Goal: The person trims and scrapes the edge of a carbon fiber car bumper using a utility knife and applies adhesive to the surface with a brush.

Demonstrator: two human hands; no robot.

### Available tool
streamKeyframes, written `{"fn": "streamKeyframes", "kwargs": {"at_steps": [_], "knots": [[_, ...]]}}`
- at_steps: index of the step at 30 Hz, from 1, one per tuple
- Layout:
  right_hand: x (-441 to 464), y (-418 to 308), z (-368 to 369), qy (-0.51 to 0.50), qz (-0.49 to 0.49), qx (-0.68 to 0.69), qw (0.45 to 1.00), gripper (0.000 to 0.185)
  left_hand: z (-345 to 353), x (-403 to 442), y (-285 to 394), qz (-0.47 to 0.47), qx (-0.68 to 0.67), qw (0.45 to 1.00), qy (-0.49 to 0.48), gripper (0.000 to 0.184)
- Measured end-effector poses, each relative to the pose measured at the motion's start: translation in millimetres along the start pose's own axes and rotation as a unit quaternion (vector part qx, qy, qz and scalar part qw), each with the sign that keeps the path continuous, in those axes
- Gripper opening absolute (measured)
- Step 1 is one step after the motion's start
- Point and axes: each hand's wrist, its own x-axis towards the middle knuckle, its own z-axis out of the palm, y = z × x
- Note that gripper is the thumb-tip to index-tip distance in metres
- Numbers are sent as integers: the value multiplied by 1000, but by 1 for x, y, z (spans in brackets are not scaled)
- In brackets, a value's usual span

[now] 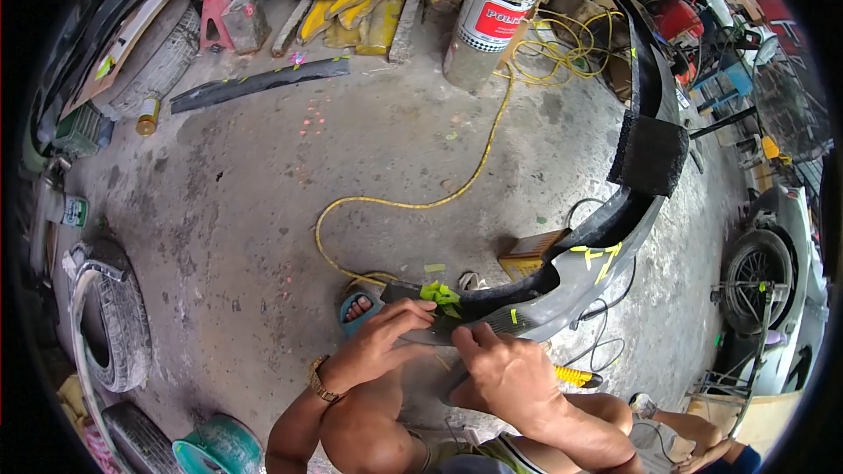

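Observation:
A long, curved dark car bumper (571, 294) runs from between my knees up the right side of the view. My left hand (382, 342), with a watch on its wrist, is closed at the bumper's near end. Its fingertips are beside a crumpled piece of bright green tape (441, 296) stuck there. Closed on the lower edge a little to the right, my right hand (514, 377) has its thumb and finger against the surface. Yellow-green strips mark the bumper, and a black pad (650, 155) is draped over it farther up.
A yellow hose (395, 203) winds over the concrete floor toward a large paint bucket (488, 26). Tyres (118, 325) stand at left by a teal container (218, 448). A small box (533, 253) is by the bumper. Another person's arm (716, 452) shows at lower right.

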Motion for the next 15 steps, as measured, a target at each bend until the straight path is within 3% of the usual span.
{"fn": "streamKeyframes", "kwargs": {"at_steps": [2,9,12,14,15], "knots": [[-1,-2,1,-27,-4,-38,999,15,2,2,1,-8,0,1000,4,33],[-18,2,34,37,86,99,991,12,3,2,-2,-2,7,1000,1,35],[-27,6,19,60,122,186,973,18,3,5,2,-5,14,1000,-6,32],[-38,13,8,23,142,335,931,18,3,7,5,-6,22,1000,-19,29],[-46,21,4,42,110,351,929,19,3,7,6,-5,27,1000,-12,30]]}}
